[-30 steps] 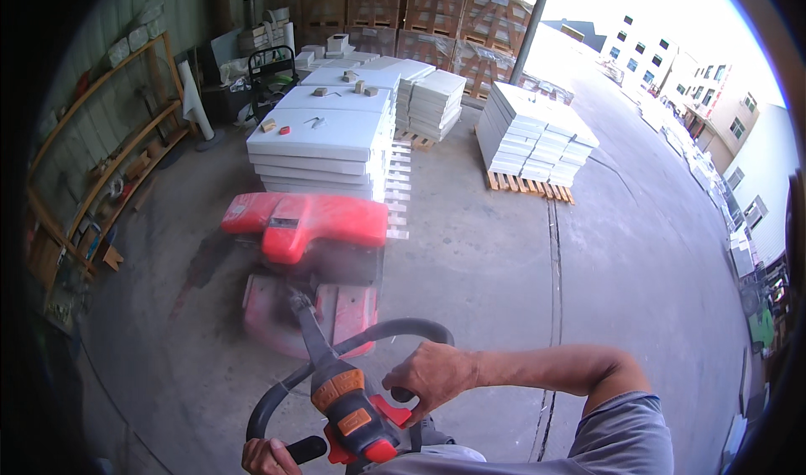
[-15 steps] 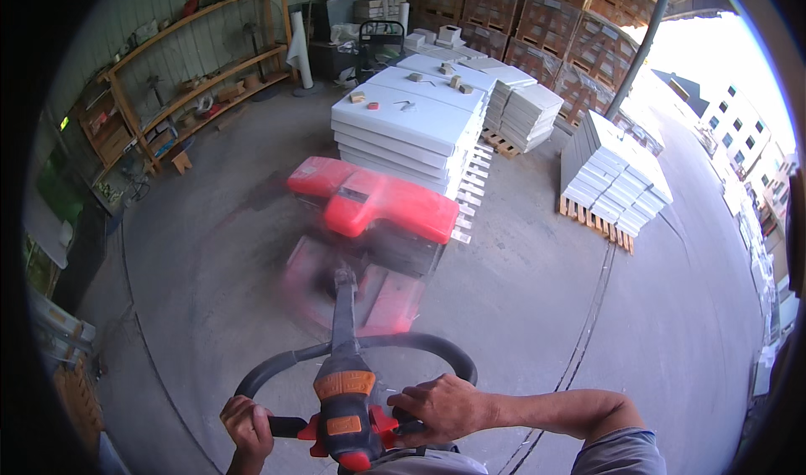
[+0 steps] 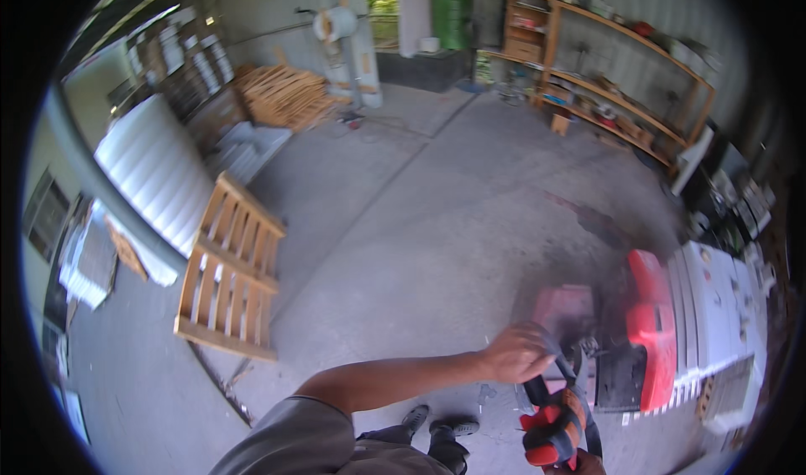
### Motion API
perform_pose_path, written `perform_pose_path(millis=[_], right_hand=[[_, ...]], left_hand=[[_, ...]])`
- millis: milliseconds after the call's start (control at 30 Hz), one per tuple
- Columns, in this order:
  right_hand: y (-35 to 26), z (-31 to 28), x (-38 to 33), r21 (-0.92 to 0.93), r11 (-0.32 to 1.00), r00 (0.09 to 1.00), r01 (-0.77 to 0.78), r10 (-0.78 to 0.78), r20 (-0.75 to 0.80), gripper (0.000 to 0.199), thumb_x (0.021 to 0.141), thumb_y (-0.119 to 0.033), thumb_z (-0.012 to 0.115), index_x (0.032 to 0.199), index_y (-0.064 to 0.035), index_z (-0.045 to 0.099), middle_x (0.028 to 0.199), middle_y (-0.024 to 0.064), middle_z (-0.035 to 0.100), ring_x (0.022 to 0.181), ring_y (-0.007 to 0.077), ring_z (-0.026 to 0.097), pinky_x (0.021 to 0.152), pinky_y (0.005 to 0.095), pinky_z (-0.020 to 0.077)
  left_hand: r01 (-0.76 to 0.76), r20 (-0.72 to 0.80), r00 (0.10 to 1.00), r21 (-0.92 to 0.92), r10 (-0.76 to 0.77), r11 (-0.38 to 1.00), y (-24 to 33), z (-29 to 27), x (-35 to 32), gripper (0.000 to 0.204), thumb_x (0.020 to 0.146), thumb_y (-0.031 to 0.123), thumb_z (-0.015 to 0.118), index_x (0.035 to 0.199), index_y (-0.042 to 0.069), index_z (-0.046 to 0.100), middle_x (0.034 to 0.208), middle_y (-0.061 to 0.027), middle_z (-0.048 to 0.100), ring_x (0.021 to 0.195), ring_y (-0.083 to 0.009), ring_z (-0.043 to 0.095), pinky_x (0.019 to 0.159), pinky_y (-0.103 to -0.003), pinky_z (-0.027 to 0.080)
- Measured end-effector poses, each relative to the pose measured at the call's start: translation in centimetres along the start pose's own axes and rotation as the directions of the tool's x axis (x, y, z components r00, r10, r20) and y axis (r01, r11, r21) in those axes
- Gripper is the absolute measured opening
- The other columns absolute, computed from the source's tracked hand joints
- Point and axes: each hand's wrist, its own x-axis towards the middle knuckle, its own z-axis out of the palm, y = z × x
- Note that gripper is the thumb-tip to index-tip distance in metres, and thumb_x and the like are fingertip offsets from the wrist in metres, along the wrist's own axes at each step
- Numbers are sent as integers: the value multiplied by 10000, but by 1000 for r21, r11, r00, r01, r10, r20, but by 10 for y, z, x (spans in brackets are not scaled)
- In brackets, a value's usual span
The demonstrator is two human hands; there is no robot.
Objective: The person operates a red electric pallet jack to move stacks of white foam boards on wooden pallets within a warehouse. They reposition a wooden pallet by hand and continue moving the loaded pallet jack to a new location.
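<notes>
Gripping blk handle loop w/ L hand, forearm angled rt.

This looks like a warehouse or a workshop's storage bay; which of the 2 is hard to tell. A broad, scuffed concrete floor fills the middle of the frame. At the right stands a red pallet truck beside stacked white slabs. At left, 1 slatted wooden pallet is propped on edge, and a heap of timber slats lies at upper left. Cluttered wooden shelving lines the ribbed wall at upper right.
</notes>
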Motion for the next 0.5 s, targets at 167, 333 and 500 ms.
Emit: perform_pose_path(millis=[167,333,500], right_hand=[[43,-11,2,467,884,990,-33,-35,138,329,947,-367,643,1060,-58,639,788,3,612,612,123,538,549,313,457],[97,3,14,503,864,990,9,-78,116,263,949,-265,671,1122,-91,579,802,-15,593,633,80,527,552,243,432],[124,-3,22,584,810,978,52,-160,134,270,943,-251,698,1116,-103,553,785,-36,569,617,62,510,532,220,412]], left_hand=[[65,-70,996,24,-63,998,5,45,-13,347,878,135,617,558,43,519,649,-120,540,720,-339,576,732,-454,473],[157,-242,964,170,-113,973,2,70,-29,387,926,189,560,567,44,545,675,-133,564,786,-329,585,860,-438,465],[360,-198,927,238,-318,902,5,94,-36,318,977,192,507,739,5,604,908,-141,612,1015,-327,565,955,-406,451]])
